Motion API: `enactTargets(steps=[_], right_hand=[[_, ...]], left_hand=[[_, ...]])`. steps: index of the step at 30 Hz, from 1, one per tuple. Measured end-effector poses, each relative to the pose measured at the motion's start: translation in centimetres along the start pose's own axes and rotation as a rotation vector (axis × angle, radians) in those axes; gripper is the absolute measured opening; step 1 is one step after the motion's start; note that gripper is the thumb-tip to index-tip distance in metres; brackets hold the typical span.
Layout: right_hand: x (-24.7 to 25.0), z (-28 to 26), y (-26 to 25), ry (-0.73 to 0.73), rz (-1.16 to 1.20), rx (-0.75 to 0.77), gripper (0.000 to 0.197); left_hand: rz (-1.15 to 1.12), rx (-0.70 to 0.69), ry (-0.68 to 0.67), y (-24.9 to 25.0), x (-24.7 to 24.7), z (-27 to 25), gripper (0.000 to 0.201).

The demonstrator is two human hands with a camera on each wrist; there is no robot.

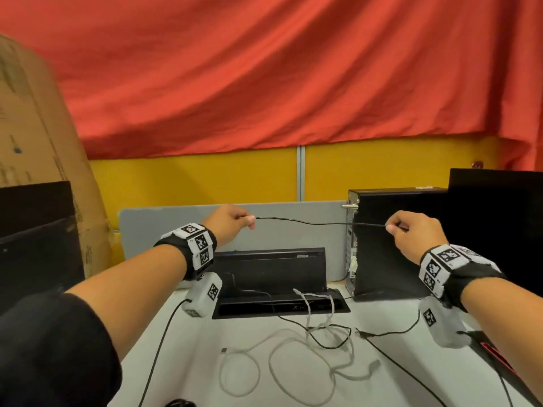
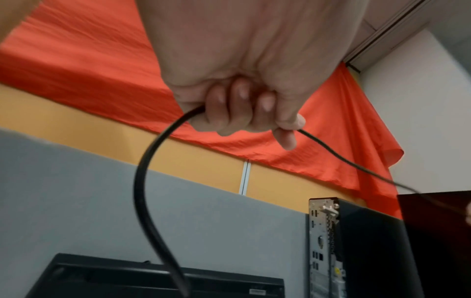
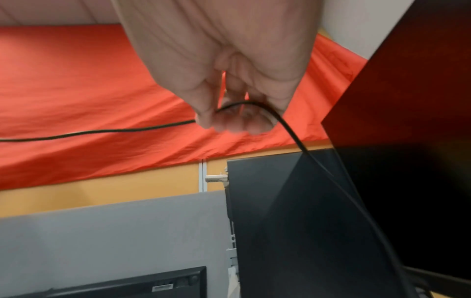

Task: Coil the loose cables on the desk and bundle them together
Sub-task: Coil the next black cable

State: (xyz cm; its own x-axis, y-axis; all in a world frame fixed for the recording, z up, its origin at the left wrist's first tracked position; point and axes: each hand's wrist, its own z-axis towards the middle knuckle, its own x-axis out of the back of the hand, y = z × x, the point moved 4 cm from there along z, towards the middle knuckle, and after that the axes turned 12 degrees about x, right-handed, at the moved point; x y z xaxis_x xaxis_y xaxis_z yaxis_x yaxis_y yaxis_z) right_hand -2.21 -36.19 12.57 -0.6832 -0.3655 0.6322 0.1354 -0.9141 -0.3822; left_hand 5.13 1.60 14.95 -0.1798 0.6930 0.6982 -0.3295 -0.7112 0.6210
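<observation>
Head view: white desk (image 1: 396, 386) strewn with grey cables (image 1: 293, 368), red curtain (image 1: 264, 69) behind. Both hands, left (image 1: 232, 220) and right (image 1: 417, 230), raised, pinching black cable (image 1: 320, 222).

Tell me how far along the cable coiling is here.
Early. Nothing looks coiled or bundled yet. The left hand and right hand pinch a black cable stretched between them above the desk. The white cables lie loose and tangled there, still to do.

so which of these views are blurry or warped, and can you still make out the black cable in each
Head view: sharp at centre, edges bowed by the wide lens, black cable crisp between the hands. Left wrist view: the cable's near loop is smeared by blur. Right wrist view: soft all over, the cable fades against the dark computer case.
</observation>
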Motion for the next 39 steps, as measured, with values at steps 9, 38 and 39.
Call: enactTargets(steps=[9,38,39], right_hand=[[-1.5,-2.0,-12.2,-0.329,0.217,0.275,0.042],[3.5,-0.8,-0.8,0.115,-0.101,-0.211,0.023],[3.1,-0.9,-0.8,0.059,-0.122,-0.229,0.023]], left_hand=[[-0.002,-0.164,-0.042,5.3,-2.8,-1.0,0.028],[0.103,-0.04,0.033,-0.2,1.4,0.4,0.028],[0.102,-0.036,0.031,-0.2,1.2,0.4,0.028]])
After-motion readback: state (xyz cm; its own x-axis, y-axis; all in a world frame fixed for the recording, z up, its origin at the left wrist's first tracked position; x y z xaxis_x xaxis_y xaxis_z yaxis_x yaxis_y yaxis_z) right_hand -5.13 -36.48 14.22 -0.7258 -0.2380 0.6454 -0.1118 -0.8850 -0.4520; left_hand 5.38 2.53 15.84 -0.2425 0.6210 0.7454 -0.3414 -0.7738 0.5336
